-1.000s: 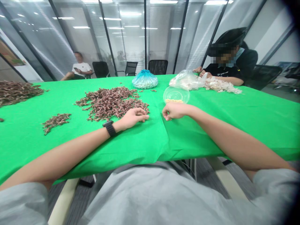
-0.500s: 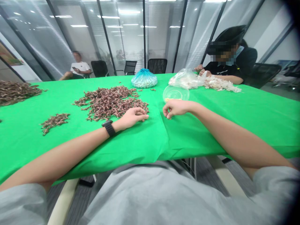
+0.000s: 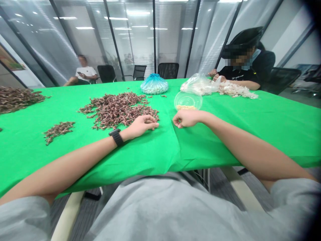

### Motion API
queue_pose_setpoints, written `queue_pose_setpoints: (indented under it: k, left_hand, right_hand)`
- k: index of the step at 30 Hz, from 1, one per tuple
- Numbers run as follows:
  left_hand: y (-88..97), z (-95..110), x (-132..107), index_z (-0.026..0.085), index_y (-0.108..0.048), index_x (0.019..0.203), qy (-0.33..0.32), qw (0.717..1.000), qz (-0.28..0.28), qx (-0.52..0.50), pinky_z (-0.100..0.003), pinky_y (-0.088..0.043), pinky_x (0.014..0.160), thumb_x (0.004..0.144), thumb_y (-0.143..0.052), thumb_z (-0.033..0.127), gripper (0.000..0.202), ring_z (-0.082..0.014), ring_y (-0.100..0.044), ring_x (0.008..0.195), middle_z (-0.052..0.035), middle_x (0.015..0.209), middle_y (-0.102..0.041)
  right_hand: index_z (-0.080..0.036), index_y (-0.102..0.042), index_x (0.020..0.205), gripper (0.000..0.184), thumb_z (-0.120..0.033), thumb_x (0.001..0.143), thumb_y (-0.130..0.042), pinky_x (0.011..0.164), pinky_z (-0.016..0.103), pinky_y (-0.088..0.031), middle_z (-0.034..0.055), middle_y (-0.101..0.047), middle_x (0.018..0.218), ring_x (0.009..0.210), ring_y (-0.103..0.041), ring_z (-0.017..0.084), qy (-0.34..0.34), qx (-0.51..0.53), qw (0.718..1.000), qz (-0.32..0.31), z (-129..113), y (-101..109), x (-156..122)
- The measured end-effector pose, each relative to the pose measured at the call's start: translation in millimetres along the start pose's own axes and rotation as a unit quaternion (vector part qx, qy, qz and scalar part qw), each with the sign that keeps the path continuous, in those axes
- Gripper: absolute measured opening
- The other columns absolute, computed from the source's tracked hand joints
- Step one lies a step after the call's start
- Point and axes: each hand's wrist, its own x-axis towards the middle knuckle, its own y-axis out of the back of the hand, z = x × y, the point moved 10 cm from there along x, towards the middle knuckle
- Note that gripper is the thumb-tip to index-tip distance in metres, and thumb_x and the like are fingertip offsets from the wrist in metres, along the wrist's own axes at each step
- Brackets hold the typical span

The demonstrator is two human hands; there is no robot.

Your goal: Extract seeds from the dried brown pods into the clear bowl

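Note:
My left hand (image 3: 144, 126), with a dark watch (image 3: 116, 137) at the wrist, rests on the green cloth (image 3: 150, 150) by the near right edge of a pile of small brown, twisted, dried pieces (image 3: 115, 108). Its fingers are loosely curved, thumb apart from them, and nothing shows between them. Across a small gap, my right hand (image 3: 187, 118) is closed, fingertips pinched down close to the cloth. Whatever it may hold is hidden. Just behind it sits a clear round plastic container (image 3: 188, 97) with small pale yellow grains (image 3: 186, 107) inside.
A smaller brown heap (image 3: 59, 130) and a larger one (image 3: 17, 99) lie to the left. Farther back stand a tied blue bag (image 3: 154, 85) of white pieces and a clear bag (image 3: 198, 83) beside pale scraps (image 3: 235, 89). A person (image 3: 243, 67) works there; another person (image 3: 85, 72) sits far left.
My right hand has shifted slightly down and left, its fingers curling more. More of the yellow grains now show behind it. My left hand stays where it was.

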Motion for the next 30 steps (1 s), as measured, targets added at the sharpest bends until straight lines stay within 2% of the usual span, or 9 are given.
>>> queue_pose_setpoints:
  k: [7, 15, 20, 23, 30]
  left_hand:
    - [0.2, -0.7, 0.7, 0.012, -0.067, 0.099, -0.003, 1.0, -0.002, 0.002, -0.03, -0.053, 0.077, 0.075, -0.084, 0.046, 0.045, -0.0162, -0.069, 0.079, -0.01, 0.091, -0.075]
    - [0.1, 0.3, 0.3, 0.012, -0.068, 0.098, -0.008, 1.0, 0.0, 0.005, -0.029, -0.053, 0.076, 0.075, -0.084, 0.047, 0.045, -0.0159, -0.069, 0.078, -0.0091, 0.089, -0.075]
    - [-0.4, 0.3, 0.5, 0.012, -0.068, 0.098, -0.008, 1.0, -0.002, 0.002, -0.029, -0.053, 0.077, 0.075, -0.084, 0.045, 0.044, -0.0152, -0.069, 0.077, -0.0086, 0.089, -0.075]
    - [-0.1, 0.0, 0.1, 0.012, -0.067, 0.098, -0.004, 1.0, 0.0, 0.002, -0.029, -0.053, 0.076, 0.075, -0.084, 0.045, 0.044, -0.0152, -0.068, 0.077, -0.0085, 0.089, -0.075]
    - [0.0, -1.5, 0.1, 0.012, -0.067, 0.099, -0.001, 1.0, -0.003, 0.006, -0.029, -0.052, 0.075, 0.075, -0.083, 0.046, 0.044, -0.0159, -0.069, 0.078, -0.0098, 0.091, -0.076]
  right_hand:
    - [-0.016, -0.068, 0.08, 0.007, -0.015, 0.077, -0.062, 0.065, 0.026, -0.036, 0.0015, -0.069, 0.073, 0.067, -0.058, 0.015, 0.001, 0.017, 1.0, -0.005, 0.4, 1.2, -2.5]
    - [-0.019, -0.075, 0.083, 0.012, -0.027, 0.074, -0.074, 0.066, 0.026, -0.036, 0.0002, -0.069, 0.072, 0.071, -0.061, 0.017, 0.005, 0.018, 1.0, 0.003, 10.1, 4.3, -2.8]
    - [-0.019, -0.073, 0.077, 0.005, -0.018, 0.073, -0.072, 0.065, 0.026, -0.035, -0.0001, -0.069, 0.072, 0.069, -0.06, 0.016, -0.004, -0.002, 1.0, 0.005, 4.1, 2.6, -1.8]
    - [-0.018, -0.071, 0.076, 0.008, -0.012, 0.072, -0.067, 0.064, 0.026, -0.034, 0.0001, -0.068, 0.071, 0.067, -0.059, 0.016, -0.008, -0.018, 1.0, 0.006, -0.6, 1.4, -1.9]
    - [-0.018, -0.062, 0.074, 0.007, -0.011, 0.076, -0.06, 0.062, 0.026, -0.034, -0.0006, -0.064, 0.068, 0.064, -0.055, 0.014, 0.015, 0.019, 1.0, -0.008, 0.8, 0.2, -2.5]
